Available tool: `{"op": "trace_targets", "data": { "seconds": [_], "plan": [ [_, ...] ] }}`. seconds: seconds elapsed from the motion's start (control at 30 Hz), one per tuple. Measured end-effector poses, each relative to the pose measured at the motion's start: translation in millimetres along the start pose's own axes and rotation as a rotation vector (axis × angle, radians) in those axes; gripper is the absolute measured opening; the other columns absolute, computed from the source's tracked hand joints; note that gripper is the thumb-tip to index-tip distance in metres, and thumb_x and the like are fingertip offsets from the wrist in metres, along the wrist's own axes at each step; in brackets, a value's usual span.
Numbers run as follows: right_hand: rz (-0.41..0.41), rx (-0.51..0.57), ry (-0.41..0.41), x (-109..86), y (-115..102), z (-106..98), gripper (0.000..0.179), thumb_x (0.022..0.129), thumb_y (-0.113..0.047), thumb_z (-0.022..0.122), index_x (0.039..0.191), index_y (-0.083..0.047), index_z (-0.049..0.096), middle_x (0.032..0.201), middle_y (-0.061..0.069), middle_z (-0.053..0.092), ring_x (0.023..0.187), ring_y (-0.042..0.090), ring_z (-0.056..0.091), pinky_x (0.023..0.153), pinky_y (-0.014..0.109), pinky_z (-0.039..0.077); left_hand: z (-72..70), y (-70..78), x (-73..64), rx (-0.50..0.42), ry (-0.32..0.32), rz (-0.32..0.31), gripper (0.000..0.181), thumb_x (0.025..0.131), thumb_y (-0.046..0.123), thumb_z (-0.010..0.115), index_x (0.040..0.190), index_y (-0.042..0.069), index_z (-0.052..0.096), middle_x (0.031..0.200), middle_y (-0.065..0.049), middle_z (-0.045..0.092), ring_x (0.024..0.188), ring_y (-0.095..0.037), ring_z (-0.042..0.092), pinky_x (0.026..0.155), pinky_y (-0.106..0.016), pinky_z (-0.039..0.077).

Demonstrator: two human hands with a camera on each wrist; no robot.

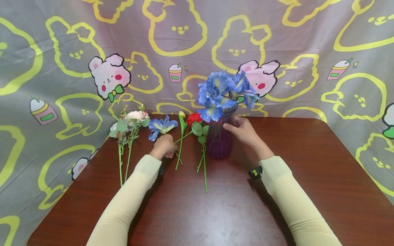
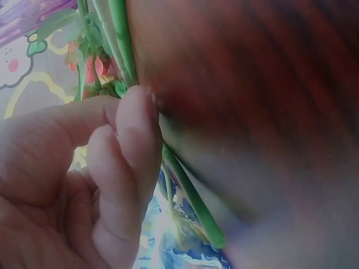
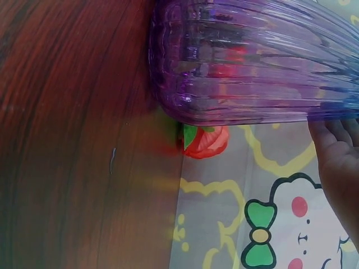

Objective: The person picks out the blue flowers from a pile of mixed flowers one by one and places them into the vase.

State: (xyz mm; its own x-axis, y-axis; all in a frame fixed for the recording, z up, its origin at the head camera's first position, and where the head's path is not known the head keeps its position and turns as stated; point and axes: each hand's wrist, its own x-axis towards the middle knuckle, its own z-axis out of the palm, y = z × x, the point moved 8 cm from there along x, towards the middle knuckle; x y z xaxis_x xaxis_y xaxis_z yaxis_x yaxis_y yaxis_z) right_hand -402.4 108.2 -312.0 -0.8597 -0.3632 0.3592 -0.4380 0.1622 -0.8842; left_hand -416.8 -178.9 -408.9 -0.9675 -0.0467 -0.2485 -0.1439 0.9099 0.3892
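Observation:
My left hand (image 1: pixel 165 146) has thumb and forefinger together at the stem of a loose blue iris (image 1: pixel 163 126), its bloom pointing away from me. In the left wrist view a cut green stem (image 2: pixel 196 202) runs past the fingertips, which partly hide it. A ribbed purple glass vase (image 1: pixel 219 141) stands upright and holds a bunch of blue irises (image 1: pixel 226 90). My right hand (image 1: pixel 244 129) grips the vase by its upper right side, thumb in front and fingers behind. The right wrist view shows the vase's ribbed wall (image 3: pixel 252 73) close up.
Between hand and vase lie a yellow tulip (image 1: pixel 182 116) and a red rose (image 1: pixel 194 119), with a leafy stem (image 1: pixel 204 160) nearer me. Pale pink flowers (image 1: pixel 135 118) lie at the left. A patterned cloth (image 1: pixel 184 37) hangs behind the brown table (image 1: pixel 221 212).

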Motion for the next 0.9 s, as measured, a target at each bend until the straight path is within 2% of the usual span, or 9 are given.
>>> {"op": "trace_targets", "data": {
  "seconds": [0.17, 0.4, 0.63, 0.77, 0.8, 0.9],
  "plan": [
    [-0.003, 0.002, -0.008, -0.4, 1, 1, 0.049, 0.095, -0.001, 0.06, 0.139, 0.012, 0.044, 0.139, 0.027, 0.047, 0.13, 0.035, 0.044, 0.105, 0.043, 0.037, 0.1, -1.1, -0.4, -0.037, 0.003, 0.02, 0.022, 0.084, 0.009, 0.061, 0.064, 0.0, 0.067, 0.052, -0.006, 0.064, 0.044, -0.015, 0.063, 0.045, -0.028, 0.053],
    [-0.016, -0.007, -0.013, -0.3, 1, 0, 0.049, 0.095, -0.002, 0.06, 0.139, 0.011, 0.044, 0.139, 0.027, 0.046, 0.131, 0.036, 0.044, 0.106, 0.044, 0.037, -5.5, -4.1, -1.4, -0.125, 0.052, 0.05, 0.018, 0.083, 0.006, 0.062, 0.068, -0.005, 0.063, 0.05, -0.01, 0.062, 0.043, -0.018, 0.063, 0.046, -0.032, 0.055],
    [-0.017, -0.012, -0.02, -1.4, -1, 0, 0.05, 0.095, -0.003, 0.06, 0.141, 0.009, 0.043, 0.14, 0.026, 0.046, 0.131, 0.035, 0.043, 0.106, 0.045, 0.037, -5.3, -8.3, 0.3, -0.215, 0.043, 0.042, 0.013, 0.082, 0.002, 0.062, 0.074, -0.008, 0.061, 0.052, -0.012, 0.063, 0.044, -0.02, 0.064, 0.047, -0.031, 0.055],
    [-0.014, -0.012, -0.022, -0.8, 0, 0, 0.051, 0.095, -0.003, 0.06, 0.141, 0.009, 0.042, 0.141, 0.026, 0.045, 0.132, 0.035, 0.043, 0.106, 0.045, 0.037, -8.2, -7.3, -1.2, -0.191, 0.054, 0.05, 0.011, 0.082, 0.001, 0.063, 0.077, -0.009, 0.061, 0.052, -0.011, 0.063, 0.045, -0.02, 0.065, 0.05, -0.031, 0.056],
    [-0.011, -0.015, -0.022, -0.7, 0, 0, 0.051, 0.095, -0.004, 0.06, 0.141, 0.009, 0.042, 0.141, 0.025, 0.045, 0.132, 0.035, 0.043, 0.106, 0.045, 0.037, -9.9, -6.6, -1.6, -0.161, 0.066, 0.058, 0.011, 0.082, 0.002, 0.063, 0.077, -0.008, 0.062, 0.051, -0.01, 0.063, 0.046, -0.019, 0.065, 0.053, -0.032, 0.057],
    [-0.001, -0.03, -0.019, -1.0, 0, -1, 0.051, 0.095, -0.006, 0.061, 0.141, 0.008, 0.043, 0.142, 0.025, 0.045, 0.132, 0.034, 0.043, 0.106, 0.044, 0.037, -14.0, -6.4, -2.6, -0.156, 0.088, 0.069, 0.01, 0.081, 0.001, 0.064, 0.077, -0.008, 0.063, 0.053, -0.01, 0.064, 0.047, -0.019, 0.066, 0.061, -0.033, 0.058]
  ]
}}
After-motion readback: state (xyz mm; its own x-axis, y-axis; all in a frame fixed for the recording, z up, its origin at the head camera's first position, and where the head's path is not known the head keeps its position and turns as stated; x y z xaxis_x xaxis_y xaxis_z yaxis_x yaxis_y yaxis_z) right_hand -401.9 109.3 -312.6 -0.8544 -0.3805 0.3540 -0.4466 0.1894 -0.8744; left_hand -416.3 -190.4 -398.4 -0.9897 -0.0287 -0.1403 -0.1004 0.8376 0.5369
